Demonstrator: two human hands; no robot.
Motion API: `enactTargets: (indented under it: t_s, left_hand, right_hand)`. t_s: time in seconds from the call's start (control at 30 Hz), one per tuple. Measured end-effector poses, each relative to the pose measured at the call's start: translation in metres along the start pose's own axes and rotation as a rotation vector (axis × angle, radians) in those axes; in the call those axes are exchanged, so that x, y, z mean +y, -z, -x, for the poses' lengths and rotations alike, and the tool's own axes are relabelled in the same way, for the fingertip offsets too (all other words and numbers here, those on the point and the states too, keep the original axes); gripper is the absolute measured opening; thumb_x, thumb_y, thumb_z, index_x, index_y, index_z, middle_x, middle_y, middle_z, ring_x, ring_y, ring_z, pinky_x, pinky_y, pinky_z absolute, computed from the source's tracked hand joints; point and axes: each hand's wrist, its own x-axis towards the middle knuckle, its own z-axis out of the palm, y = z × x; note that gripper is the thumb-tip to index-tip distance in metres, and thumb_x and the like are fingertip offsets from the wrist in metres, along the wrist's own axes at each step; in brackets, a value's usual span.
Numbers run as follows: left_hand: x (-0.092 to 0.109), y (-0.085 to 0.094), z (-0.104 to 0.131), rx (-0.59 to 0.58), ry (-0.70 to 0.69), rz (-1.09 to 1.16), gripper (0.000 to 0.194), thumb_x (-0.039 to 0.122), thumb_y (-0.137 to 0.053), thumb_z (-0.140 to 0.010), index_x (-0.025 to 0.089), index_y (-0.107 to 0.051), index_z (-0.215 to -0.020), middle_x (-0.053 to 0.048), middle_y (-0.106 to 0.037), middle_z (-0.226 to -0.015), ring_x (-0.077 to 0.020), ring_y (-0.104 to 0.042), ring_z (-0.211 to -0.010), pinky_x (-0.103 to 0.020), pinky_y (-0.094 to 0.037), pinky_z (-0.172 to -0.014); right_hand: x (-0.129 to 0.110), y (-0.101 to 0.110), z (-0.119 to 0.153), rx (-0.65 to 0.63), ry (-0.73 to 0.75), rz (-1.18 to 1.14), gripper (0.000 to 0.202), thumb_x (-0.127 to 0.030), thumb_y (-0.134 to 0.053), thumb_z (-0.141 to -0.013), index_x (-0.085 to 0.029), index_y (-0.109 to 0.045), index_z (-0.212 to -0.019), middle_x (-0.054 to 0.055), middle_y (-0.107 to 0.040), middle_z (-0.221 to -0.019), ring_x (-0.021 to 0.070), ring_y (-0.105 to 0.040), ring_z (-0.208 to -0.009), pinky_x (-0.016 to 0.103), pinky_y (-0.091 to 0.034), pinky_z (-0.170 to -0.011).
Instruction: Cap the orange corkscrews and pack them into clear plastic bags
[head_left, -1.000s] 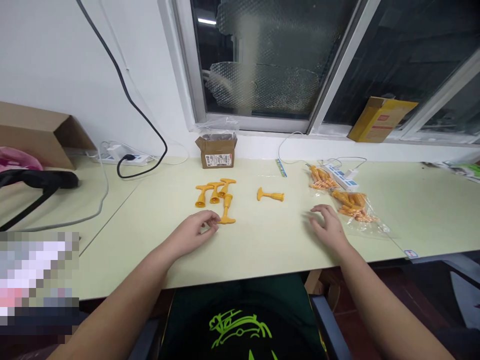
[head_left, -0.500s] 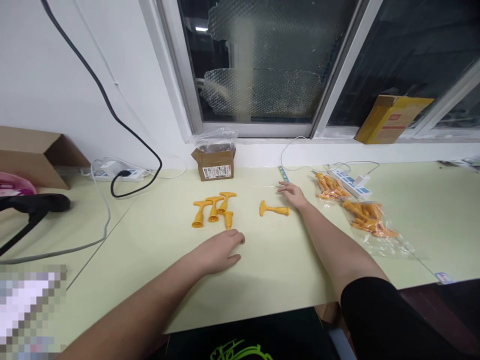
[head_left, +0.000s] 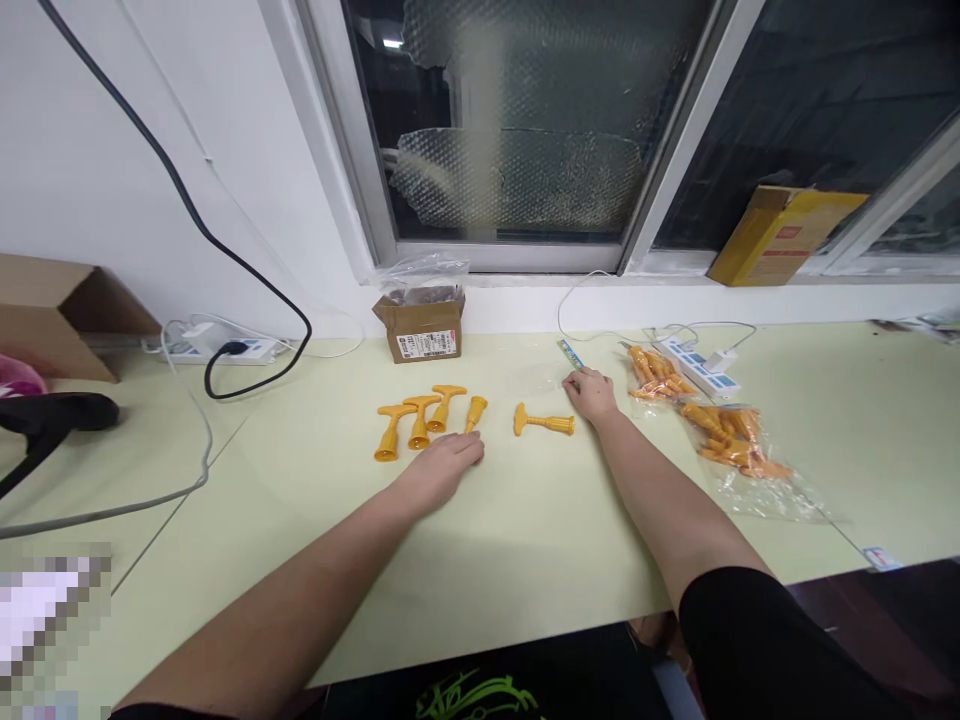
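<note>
My left hand (head_left: pixel 441 472) has its fingers curled over the lower end of a yellow T-handled piece (head_left: pixel 476 411), whose ribbed end points away; the part under the fingers is hidden. Three more yellow pieces stand just left of it, the nearest one (head_left: pixel 388 436) leftmost. Between my hands another yellow piece (head_left: pixel 545 420) lies on its side. My right hand (head_left: pixel 592 392) rests with fingers drawn together beside a blue-green printed strip (head_left: pixel 570 353), by the edge of a faint clear plastic sheet or bag (head_left: pixel 534 376); what its fingertips pinch is too small to tell.
An open cardboard box (head_left: pixel 424 328) stands by the wall. At right, two clear bags of yellow parts (head_left: pixel 660 374) lie near a white power strip (head_left: pixel 697 368). A black cable (head_left: pixel 259 275) hangs at left, near a brown carton (head_left: pixel 52 310). A yellow box leans on the window.
My left hand has moved up onto the yellow piece, which has shifted right and tilted. The fingers of my right hand have closed together near the printed strip. The view has moved slightly.
</note>
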Motion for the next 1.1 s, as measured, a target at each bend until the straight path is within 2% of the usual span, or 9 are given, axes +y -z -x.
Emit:
enactTargets:
  t_s: [0.23, 0.37, 0.5, 0.6, 0.7, 0.77, 0.87, 1.0, 1.1]
  left_hand:
    - [0.000, 0.001, 0.007, 0.242, -0.009, -0.068, 0.040, 0.009, -0.049, -0.090, 0.024, -0.056, -0.126, -0.013, -0.059, -0.140, -0.0300, -0.050, -0.141, -0.052, -0.041, -0.117]
    - [0.008, 0.010, 0.004, 0.430, 0.110, 0.095, 0.059, 0.026, -0.063, -0.092, 0.026, -0.039, -0.146, -0.014, -0.049, -0.150, -0.0320, -0.046, -0.145, -0.055, -0.041, -0.119]
    - [0.021, 0.014, 0.000, 0.561, 0.093, 0.317, 0.100, 0.038, -0.077, -0.085, 0.032, -0.011, -0.160, -0.016, -0.029, -0.166, -0.0313, -0.035, -0.154, -0.053, -0.043, -0.119]
    - [0.028, 0.015, 0.001, 0.717, 0.137, 0.344, 0.107, 0.042, -0.081, -0.082, 0.034, -0.006, -0.159, -0.018, -0.025, -0.167, -0.0315, -0.031, -0.157, -0.055, -0.039, -0.122]
    - [0.026, 0.017, 0.005, 0.822, 0.203, 0.413, 0.100, 0.043, -0.079, -0.084, 0.032, -0.010, -0.157, -0.018, -0.043, -0.156, -0.0295, -0.043, -0.150, -0.052, -0.044, -0.118]
    - [0.019, 0.017, 0.008, 0.770, 0.195, 0.503, 0.084, 0.043, -0.074, -0.088, 0.029, -0.023, -0.153, -0.013, -0.062, -0.134, -0.0268, -0.060, -0.134, -0.048, -0.050, -0.111]
    - [0.004, 0.017, 0.010, 0.765, 0.179, 0.548, 0.053, 0.042, -0.068, -0.093, 0.024, -0.047, -0.137, -0.005, -0.071, -0.104, -0.0228, -0.070, -0.111, -0.045, -0.052, -0.107]
    - [-0.014, 0.021, 0.012, 0.968, 0.152, 0.269, 0.031, 0.032, -0.068, -0.092, 0.021, -0.063, -0.120, -0.005, -0.071, -0.097, -0.0219, -0.070, -0.100, -0.042, -0.054, -0.100]
    - [-0.022, 0.026, 0.015, 0.970, 0.022, -0.013, 0.011, 0.023, -0.066, -0.091, 0.021, -0.068, -0.101, -0.005, -0.070, -0.092, -0.0217, -0.067, -0.091, -0.039, -0.055, -0.087]
  right_hand:
    - [-0.020, 0.021, 0.011, 0.215, -0.060, -0.782, 0.029, -0.051, -0.050, -0.095, -0.024, -0.059, -0.097, 0.008, -0.072, -0.105, 0.0251, -0.065, -0.102, 0.041, -0.050, -0.099]
    - [-0.057, 0.036, 0.031, 0.033, -0.002, -1.235, 0.031, -0.056, -0.065, -0.088, -0.027, -0.059, -0.096, 0.004, -0.075, -0.110, 0.0239, -0.069, -0.106, 0.041, -0.053, -0.097]
    - [-0.090, 0.045, 0.061, -0.102, 0.054, -1.310, 0.029, -0.055, -0.071, -0.086, -0.027, -0.063, -0.092, 0.003, -0.075, -0.112, 0.0239, -0.068, -0.114, 0.042, -0.050, -0.103]
    - [-0.103, 0.048, 0.079, -0.186, 0.084, -1.388, 0.023, -0.047, -0.073, -0.084, -0.026, -0.064, -0.087, 0.001, -0.074, -0.109, 0.0225, -0.068, -0.109, 0.042, -0.050, -0.103]
    - [-0.107, 0.045, 0.088, -0.256, 0.079, -1.472, 0.018, -0.040, -0.072, -0.081, -0.025, -0.066, -0.089, 0.002, -0.074, -0.101, 0.0235, -0.069, -0.102, 0.043, -0.053, -0.098]
    - [-0.107, 0.041, 0.088, -0.273, 0.063, -1.501, 0.018, -0.040, -0.070, -0.080, -0.025, -0.065, -0.090, 0.003, -0.074, -0.097, 0.0250, -0.069, -0.101, 0.044, -0.054, -0.095]
    - [-0.102, 0.036, 0.083, -0.183, 0.051, -1.448, 0.021, -0.042, -0.067, -0.083, -0.027, -0.063, -0.097, 0.003, -0.072, -0.107, 0.0243, -0.067, -0.108, 0.044, -0.055, -0.097]
    - [-0.089, 0.041, 0.081, 0.094, 0.164, -1.173, 0.033, -0.041, -0.066, -0.086, -0.030, -0.059, -0.117, 0.003, -0.068, -0.111, 0.0217, -0.063, -0.106, 0.042, -0.052, -0.099]
    - [-0.084, 0.050, 0.086, 0.037, 0.284, -1.067, 0.040, -0.037, -0.065, -0.088, -0.027, -0.056, -0.125, 0.002, -0.069, -0.091, 0.0215, -0.064, -0.087, 0.043, -0.053, -0.091]
